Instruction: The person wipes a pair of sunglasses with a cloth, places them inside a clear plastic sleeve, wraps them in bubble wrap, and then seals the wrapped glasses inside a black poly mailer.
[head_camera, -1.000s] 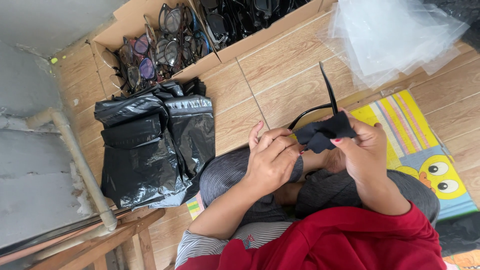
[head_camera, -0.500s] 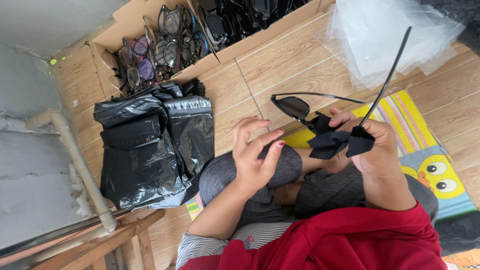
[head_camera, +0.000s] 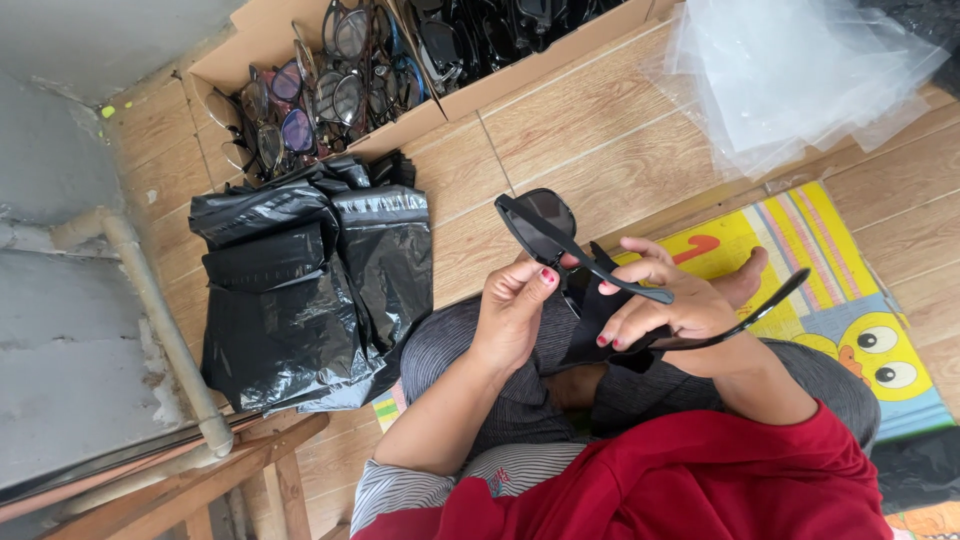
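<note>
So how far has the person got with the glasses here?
In hand: the left hand and right hand hold one pair of black sunglasses, arms open, with a dark cloth beneath. Looks done: cannot tell; no finished pile is clearly visible. Left: the cardboard box holds many more glasses, and the black bags and clear bags lie untouched on the floor.

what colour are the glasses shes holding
Black: the sunglasses have a black frame, dark lenses and black arms, seen clearly in the head view.
</note>
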